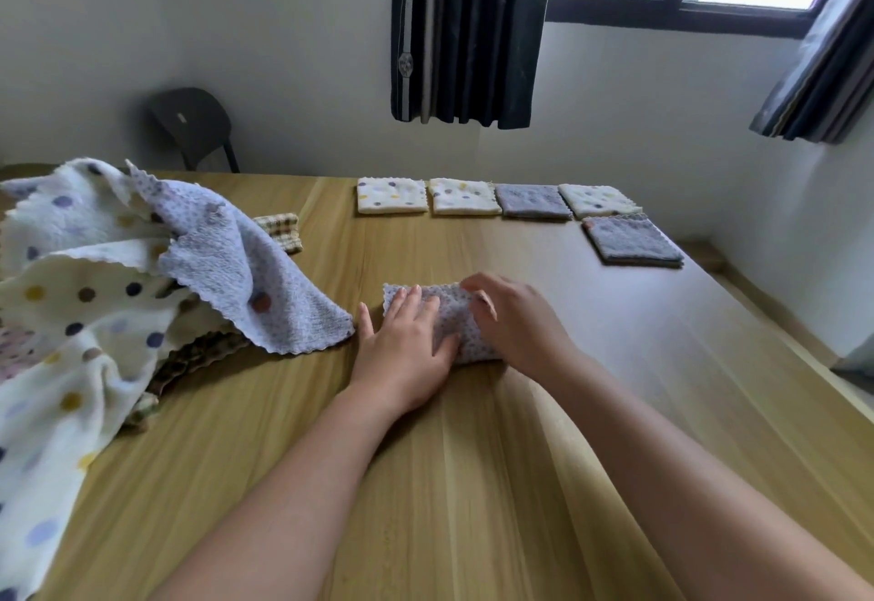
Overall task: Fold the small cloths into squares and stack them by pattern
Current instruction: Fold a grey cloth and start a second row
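Note:
A folded lavender dotted cloth point(449, 312) lies at the middle of the wooden table point(473, 458). My left hand point(402, 350) presses flat on its left half, fingers straight. My right hand point(513, 317) rests on its right half with fingers bent over the cloth's far edge. At the far side lie folded squares in a row: two cream dotted ones point(391, 195) point(463, 196), a purple one point(533, 201) and another cream dotted one point(598, 200). A second purple square point(631, 241) sits nearer, at the right.
A heap of unfolded cloths point(94, 298) covers the table's left side, with a lavender cloth point(246, 265) draped on top and a checked one point(281, 229) behind. A dark chair point(191, 120) stands by the wall. The table's right edge is near the wall.

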A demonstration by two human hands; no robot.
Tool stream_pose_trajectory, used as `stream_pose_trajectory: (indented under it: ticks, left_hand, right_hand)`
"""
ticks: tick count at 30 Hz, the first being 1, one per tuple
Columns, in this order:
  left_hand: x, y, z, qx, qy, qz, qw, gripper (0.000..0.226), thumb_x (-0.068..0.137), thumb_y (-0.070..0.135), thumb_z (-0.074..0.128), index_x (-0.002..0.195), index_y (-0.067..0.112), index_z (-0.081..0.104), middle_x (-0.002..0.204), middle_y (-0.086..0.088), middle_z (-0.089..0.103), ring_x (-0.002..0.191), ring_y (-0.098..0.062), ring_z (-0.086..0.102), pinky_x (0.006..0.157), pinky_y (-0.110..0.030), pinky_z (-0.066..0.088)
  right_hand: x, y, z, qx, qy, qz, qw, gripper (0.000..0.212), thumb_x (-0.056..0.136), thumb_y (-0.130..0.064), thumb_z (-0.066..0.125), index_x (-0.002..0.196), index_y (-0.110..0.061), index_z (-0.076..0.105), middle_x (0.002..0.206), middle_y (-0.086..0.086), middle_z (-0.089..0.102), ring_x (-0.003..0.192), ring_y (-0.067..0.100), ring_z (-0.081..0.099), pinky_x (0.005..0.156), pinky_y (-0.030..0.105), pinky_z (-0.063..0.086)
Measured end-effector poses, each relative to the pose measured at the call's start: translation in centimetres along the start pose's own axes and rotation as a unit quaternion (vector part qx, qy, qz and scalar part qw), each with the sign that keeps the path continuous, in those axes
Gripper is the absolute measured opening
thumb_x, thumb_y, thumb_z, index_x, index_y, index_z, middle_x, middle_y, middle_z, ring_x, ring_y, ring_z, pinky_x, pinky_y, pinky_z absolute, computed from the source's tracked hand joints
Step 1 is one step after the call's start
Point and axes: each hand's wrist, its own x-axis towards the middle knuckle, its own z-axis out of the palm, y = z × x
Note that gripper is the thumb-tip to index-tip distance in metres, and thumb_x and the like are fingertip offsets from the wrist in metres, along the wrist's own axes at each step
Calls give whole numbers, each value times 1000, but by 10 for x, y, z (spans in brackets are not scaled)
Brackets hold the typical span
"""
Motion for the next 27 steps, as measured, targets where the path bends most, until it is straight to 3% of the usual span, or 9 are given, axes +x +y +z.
stream_pose_trajectory:
  ticks: [3, 5, 6, 9, 12, 16, 22, 27]
  left_hand:
    - [-6, -6, -8, -89, 129, -17, 988, 46, 97, 37, 41, 136, 16, 49, 145, -5, 43, 135, -21, 38, 111, -44, 25]
    - [-13, -15, -20, -126, 214, -34, 968, 28, 93, 29, 49, 113, 15, 63, 116, -3, 60, 105, -23, 57, 88, -37, 45]
    - [-17, -21, -26, -139, 224, -55, 963, 18, 92, 24, 52, 102, 16, 64, 102, -1, 62, 92, -21, 59, 78, -34, 46]
    - [-23, -37, -40, -228, 110, -148, 956, 14, 91, 19, 51, 85, 17, 63, 74, 2, 65, 61, -17, 59, 55, -27, 44]
    - [-25, -34, -47, -388, -52, -210, 896, 17, 93, 12, 45, 92, 8, 62, 60, -4, 62, 35, -12, 45, 35, -18, 31]
    - [-23, -25, -52, -485, -115, -212, 841, 20, 94, 10, 44, 100, 2, 61, 56, -6, 55, 32, -10, 36, 32, -13, 22]
    - [-21, -26, -55, -460, -145, -251, 839, 12, 93, 11, 44, 89, 7, 55, 51, -3, 54, 32, -10, 32, 34, -12, 21]
    - [-19, -26, -57, -448, -183, -247, 840, 15, 91, 12, 46, 77, 8, 50, 52, -4, 53, 34, -10, 31, 35, -14, 21]
  right_hand:
    - [-12, 7, 8, -7, -54, -19, 998, 26, 96, -17, 52, 117, -17, 66, 119, 1, 67, 105, 24, 63, 86, 32, 46]
    - [-16, 11, 10, -6, -51, -11, 999, 28, 98, -20, 49, 122, -20, 64, 128, -4, 63, 113, 20, 60, 94, 32, 44]
    - [-16, 11, 11, -11, -53, -11, 998, 29, 100, -22, 46, 124, -21, 63, 130, -5, 61, 115, 20, 58, 97, 33, 42]
    - [-15, 10, 12, -34, -63, 0, 997, 31, 102, -24, 41, 126, -24, 60, 136, -7, 57, 115, 20, 55, 103, 36, 37]
    - [-15, 9, 14, -34, -59, 6, 998, 31, 102, -22, 39, 124, -23, 61, 135, -6, 58, 117, 20, 55, 103, 36, 35]
    - [-16, 7, 17, -20, -61, 11, 998, 30, 101, -20, 40, 122, -22, 61, 134, -3, 59, 118, 21, 55, 102, 36, 36]
    - [-17, 7, 15, -6, -69, 18, 997, 33, 101, -20, 39, 126, -24, 60, 140, -3, 54, 132, 17, 46, 107, 39, 34]
    - [-17, 5, 9, -14, -73, 19, 997, 33, 102, -19, 38, 126, -22, 60, 139, -3, 55, 125, 18, 50, 103, 35, 36]
